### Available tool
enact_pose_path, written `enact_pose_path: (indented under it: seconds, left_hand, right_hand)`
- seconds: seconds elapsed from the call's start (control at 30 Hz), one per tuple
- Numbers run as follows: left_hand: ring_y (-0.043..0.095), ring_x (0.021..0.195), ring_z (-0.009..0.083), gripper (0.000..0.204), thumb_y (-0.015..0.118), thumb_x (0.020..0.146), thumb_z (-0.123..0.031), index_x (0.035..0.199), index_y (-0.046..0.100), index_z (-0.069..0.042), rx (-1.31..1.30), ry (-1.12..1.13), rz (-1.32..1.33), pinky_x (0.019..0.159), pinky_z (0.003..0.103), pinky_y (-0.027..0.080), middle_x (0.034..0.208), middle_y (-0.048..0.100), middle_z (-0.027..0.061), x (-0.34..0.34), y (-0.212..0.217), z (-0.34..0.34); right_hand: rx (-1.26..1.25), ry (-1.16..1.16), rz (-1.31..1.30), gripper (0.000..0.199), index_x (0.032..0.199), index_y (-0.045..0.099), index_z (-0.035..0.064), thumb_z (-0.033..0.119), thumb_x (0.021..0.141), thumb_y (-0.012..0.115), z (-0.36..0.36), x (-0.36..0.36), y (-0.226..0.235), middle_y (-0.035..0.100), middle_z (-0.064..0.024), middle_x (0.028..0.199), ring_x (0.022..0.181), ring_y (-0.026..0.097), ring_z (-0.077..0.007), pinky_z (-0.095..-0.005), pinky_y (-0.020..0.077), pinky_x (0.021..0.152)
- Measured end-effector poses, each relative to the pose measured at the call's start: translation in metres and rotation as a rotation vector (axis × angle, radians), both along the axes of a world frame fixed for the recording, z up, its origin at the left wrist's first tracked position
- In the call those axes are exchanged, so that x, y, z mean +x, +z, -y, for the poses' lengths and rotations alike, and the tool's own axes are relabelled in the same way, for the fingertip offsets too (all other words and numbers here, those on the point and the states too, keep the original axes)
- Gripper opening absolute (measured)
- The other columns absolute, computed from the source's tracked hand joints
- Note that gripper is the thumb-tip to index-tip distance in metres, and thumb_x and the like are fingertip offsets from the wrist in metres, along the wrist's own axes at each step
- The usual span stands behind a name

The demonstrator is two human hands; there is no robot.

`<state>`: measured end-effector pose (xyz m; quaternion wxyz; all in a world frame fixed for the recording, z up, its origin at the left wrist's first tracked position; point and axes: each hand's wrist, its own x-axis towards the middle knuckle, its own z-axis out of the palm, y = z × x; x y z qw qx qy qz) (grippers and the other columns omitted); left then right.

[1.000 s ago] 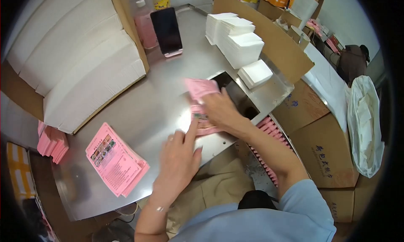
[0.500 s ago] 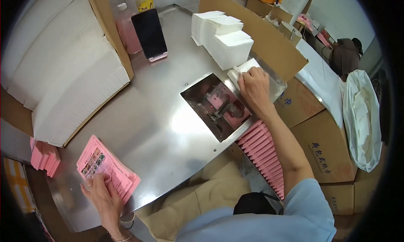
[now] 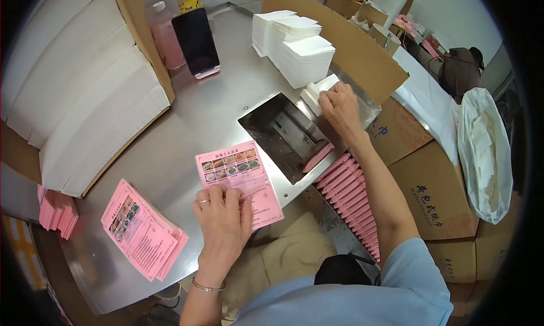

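My left hand [image 3: 222,221] grips a pink printed sheet [image 3: 263,204] with small food pictures on it, thumb and fingers pressed over its lower part. The sheet is beside the rectangular opening in the metal table. At the far side of that opening my right hand [image 3: 341,108] is closed on a small wad of folded white paper napkins [image 3: 311,97]. A stack of the same pink sheets [image 3: 144,235] lies at the table's left front. Down in the opening [image 3: 272,113] a metal mechanism shows, with a pink packet [image 3: 318,157] at its near right end.
Tall stacks of white napkins [image 3: 309,62] stand behind the opening, by a cardboard flap [image 3: 340,37]. A phone on a stand [image 3: 195,42] and bottles are at the back. An open carton [image 3: 107,105] fills the left. Pink packets [image 3: 351,204] line up below the right edge.
My left hand has moved right from the pink stack, bringing one sheet to the opening. My right hand stays at the napkins. The blurred mechanism and pink piece in the opening have shifted.
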<state>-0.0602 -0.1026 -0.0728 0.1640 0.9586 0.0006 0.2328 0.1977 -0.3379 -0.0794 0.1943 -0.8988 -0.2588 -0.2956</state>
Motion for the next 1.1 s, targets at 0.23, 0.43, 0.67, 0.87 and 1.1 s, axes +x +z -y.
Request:
enact_pose_path:
  seconds: [0.23,0.43,0.67,0.87,1.1]
  left_hand:
    - [0.051,0.097,0.0368,0.021,0.072,0.083,-0.011,0.099,0.059,-0.004,-0.200,-0.153,-0.067,0.080,0.047,0.041,0.104,0.054,0.0170,0.008,-0.012,0.011]
    - [0.049,0.120,0.0417,0.059,0.076,0.072,-0.021,0.124,0.057,-0.002,-0.156,-0.184,-0.088,0.092,0.048,0.042,0.134,0.050,0.0227,-0.003,0.003,-0.008]
    - [0.030,0.140,0.0506,0.085,0.080,0.069,-0.037,0.141,0.047,-0.006,-0.049,0.017,-0.043,0.105,0.063,0.030,0.159,0.025,0.0283,0.020,-0.002,0.020]
    - [0.041,0.125,0.0443,0.065,0.074,0.079,-0.044,0.134,0.059,-0.012,0.120,0.182,-0.172,0.095,0.054,0.034,0.148,0.040,0.0197,-0.002,0.001,0.017]
    - [0.047,0.105,0.0363,0.060,0.076,0.077,-0.051,0.118,0.063,-0.009,0.125,0.144,-0.034,0.088,0.048,0.034,0.122,0.054,0.0171,0.014,0.009,0.015]
  right_hand:
    - [-0.002,0.034,0.172,0.023,0.103,0.071,0.0038,0.007,0.080,0.069,0.005,0.000,-0.006,0.062,-0.0152,0.097,0.088,0.059,-0.0332,-0.0452,0.0486,0.073]
    - [-0.121,0.883,-0.204,0.040,0.129,0.059,0.0052,0.009,0.089,0.056,-0.066,-0.158,0.018,0.057,-0.0196,0.124,0.111,0.062,-0.0424,-0.0615,0.0419,0.108]
    - [-0.466,0.523,-0.012,0.019,0.096,0.067,0.0045,0.013,0.079,0.064,-0.118,-0.136,0.022,0.063,-0.0105,0.080,0.080,0.065,-0.0295,-0.0650,0.0357,0.105]
    - [-0.036,0.258,0.130,0.028,0.106,0.063,0.0003,0.012,0.081,0.065,-0.050,-0.088,0.011,0.063,-0.0156,0.101,0.097,0.063,-0.0321,-0.0533,0.0434,0.093]
    - [-0.091,-0.063,0.140,0.015,0.079,0.067,0.0037,0.016,0.088,0.067,0.001,-0.012,-0.019,0.057,-0.0119,0.090,0.091,0.056,-0.0300,-0.0453,0.0447,0.075]
